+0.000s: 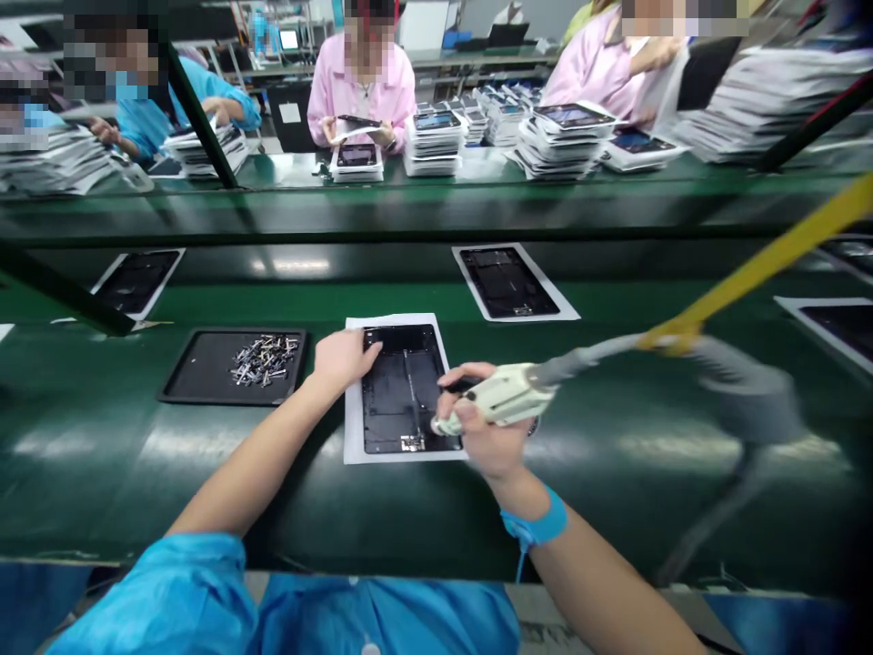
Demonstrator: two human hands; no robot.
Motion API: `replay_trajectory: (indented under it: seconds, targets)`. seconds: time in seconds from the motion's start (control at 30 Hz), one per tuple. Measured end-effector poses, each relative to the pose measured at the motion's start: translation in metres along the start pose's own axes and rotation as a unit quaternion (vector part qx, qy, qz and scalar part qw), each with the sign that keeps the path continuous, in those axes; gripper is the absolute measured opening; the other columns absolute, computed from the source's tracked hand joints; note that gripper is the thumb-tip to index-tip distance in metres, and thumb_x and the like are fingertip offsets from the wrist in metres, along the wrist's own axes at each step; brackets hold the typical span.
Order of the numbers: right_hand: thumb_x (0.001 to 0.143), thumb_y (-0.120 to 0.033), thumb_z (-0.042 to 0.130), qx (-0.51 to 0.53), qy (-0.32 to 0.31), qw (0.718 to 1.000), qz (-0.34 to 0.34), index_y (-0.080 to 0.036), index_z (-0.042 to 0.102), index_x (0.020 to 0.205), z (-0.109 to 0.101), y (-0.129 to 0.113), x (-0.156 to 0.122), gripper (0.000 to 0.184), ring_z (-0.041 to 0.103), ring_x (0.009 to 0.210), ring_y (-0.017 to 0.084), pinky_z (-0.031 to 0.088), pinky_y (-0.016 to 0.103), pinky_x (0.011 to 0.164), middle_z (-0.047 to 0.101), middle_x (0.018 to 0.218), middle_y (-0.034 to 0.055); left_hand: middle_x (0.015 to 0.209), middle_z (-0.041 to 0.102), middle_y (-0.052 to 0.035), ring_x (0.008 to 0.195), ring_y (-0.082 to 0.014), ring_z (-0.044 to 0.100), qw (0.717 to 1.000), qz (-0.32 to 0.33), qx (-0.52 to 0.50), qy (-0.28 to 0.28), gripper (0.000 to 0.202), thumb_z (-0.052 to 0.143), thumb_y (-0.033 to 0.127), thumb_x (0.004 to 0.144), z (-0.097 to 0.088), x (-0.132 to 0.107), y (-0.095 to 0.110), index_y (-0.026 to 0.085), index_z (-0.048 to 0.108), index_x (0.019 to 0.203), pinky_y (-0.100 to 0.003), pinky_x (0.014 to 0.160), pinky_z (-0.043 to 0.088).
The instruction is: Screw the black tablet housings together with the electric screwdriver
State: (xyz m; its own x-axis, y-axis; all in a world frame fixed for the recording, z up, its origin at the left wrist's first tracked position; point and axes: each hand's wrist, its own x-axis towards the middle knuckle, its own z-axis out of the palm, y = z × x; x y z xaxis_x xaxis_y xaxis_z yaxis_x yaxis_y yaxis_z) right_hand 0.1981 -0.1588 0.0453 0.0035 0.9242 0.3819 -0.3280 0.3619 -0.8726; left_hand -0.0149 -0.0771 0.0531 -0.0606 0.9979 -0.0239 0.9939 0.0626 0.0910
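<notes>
A black tablet shell (399,387) lies open-side up on a white sheet (353,428) on the green belt. My left hand (341,357) rests on its upper left corner, fingers curled over the edge. My right hand (481,428) grips a pale electric screwdriver (508,396), its tip down at the shell's lower right part. A grey cable and a yellow cord (764,264) run from the tool up to the right. A blue strap circles my right wrist.
A black tray (191,373) with several loose screws sits left of the shell. More shells on white sheets (508,282) lie further along the belt. Across it, people in pink and blue handle stacked tablets (433,136). A dark bar (61,291) crosses at left.
</notes>
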Motion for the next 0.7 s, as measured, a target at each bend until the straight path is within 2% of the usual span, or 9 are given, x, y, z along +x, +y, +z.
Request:
replay_trajectory:
  seconds: [0.07,0.13,0.23,0.33,0.4,0.5,0.6,0.7]
  targets:
    - [0.087,-0.035,0.075,-0.004,0.046,0.998,-0.032,-0.027,0.059,0.112,-0.011,-0.007,0.007,0.031,0.062,0.055,0.01,0.053,0.023,0.044,0.066,0.096,0.0004,0.098,0.074,-0.0197,0.098,-0.0361,0.072,0.996,-0.035,0.052,-0.065,0.063,0.047,0.069,0.094,-0.003,-0.026,-0.01,0.013,0.073,0.105,-0.04,0.081,0.054]
    - [0.086,-0.034,0.077,-0.026,0.083,0.995,-0.053,-0.026,0.06,0.111,-0.022,-0.01,0.013,0.032,0.062,0.054,0.009,0.053,0.023,0.044,0.066,0.094,-0.0003,0.097,0.075,-0.0217,0.098,-0.0387,0.073,0.991,-0.05,0.078,-0.096,0.068,0.043,0.072,0.094,-0.002,-0.047,-0.015,0.011,0.072,0.105,-0.042,0.08,0.054]
    - [0.084,-0.033,0.079,-0.053,0.111,0.991,-0.061,-0.024,0.062,0.108,-0.034,-0.01,0.019,0.031,0.062,0.053,0.01,0.054,0.025,0.046,0.068,0.091,0.0001,0.097,0.076,-0.0202,0.096,-0.0374,0.074,0.989,-0.037,0.073,-0.121,0.054,0.036,0.055,0.101,0.005,-0.066,-0.012,0.013,0.069,0.107,-0.044,0.08,0.055]
    - [0.082,-0.032,0.08,-0.057,0.122,0.988,-0.078,-0.023,0.064,0.106,-0.037,-0.011,0.022,0.03,0.063,0.053,0.01,0.055,0.027,0.048,0.069,0.09,0.0004,0.099,0.076,-0.0182,0.096,-0.0346,0.075,0.99,-0.034,0.057,-0.126,0.04,0.03,0.034,0.104,0.009,-0.068,-0.007,0.014,0.065,0.11,-0.042,0.081,0.055]
    - [0.082,-0.031,0.08,-0.06,0.124,0.986,-0.089,-0.023,0.065,0.107,-0.037,-0.012,0.022,0.03,0.063,0.053,0.011,0.055,0.027,0.048,0.069,0.089,0.0003,0.1,0.076,-0.0186,0.098,-0.0337,0.074,0.992,-0.049,0.051,-0.109,0.037,0.03,0.029,0.104,0.009,-0.062,-0.009,0.014,0.063,0.111,-0.041,0.082,0.054]
    - [0.083,-0.031,0.079,-0.077,0.131,0.983,-0.1,-0.023,0.066,0.106,-0.037,-0.014,0.023,0.028,0.063,0.053,0.011,0.055,0.027,0.049,0.07,0.088,0.0005,0.103,0.075,-0.0188,0.1,-0.0329,0.074,0.996,-0.071,0.019,-0.044,0.032,0.033,0.028,0.104,0.006,-0.042,-0.021,0.014,0.061,0.11,-0.04,0.086,0.053]
    - [0.083,-0.031,0.079,-0.107,0.138,0.979,-0.109,-0.022,0.066,0.105,-0.04,-0.012,0.024,0.028,0.065,0.056,0.013,0.058,0.03,0.056,0.071,0.089,0.0019,0.101,0.075,-0.0154,0.1,-0.0303,0.073,0.995,-0.075,-0.067,0.026,0.027,0.039,0.03,0.103,0.005,-0.008,-0.039,0.016,0.061,0.107,-0.037,0.088,0.052]
    - [0.082,-0.031,0.079,-0.14,0.139,0.974,-0.107,-0.021,0.066,0.105,-0.043,-0.008,0.024,0.028,0.069,0.065,0.016,0.061,0.034,0.064,0.071,0.092,0.0041,0.103,0.076,-0.0123,0.102,-0.0265,0.072,0.979,-0.091,-0.169,0.062,0.022,0.046,0.026,0.099,0.006,0.033,-0.054,0.016,0.065,0.106,-0.033,0.089,0.051]
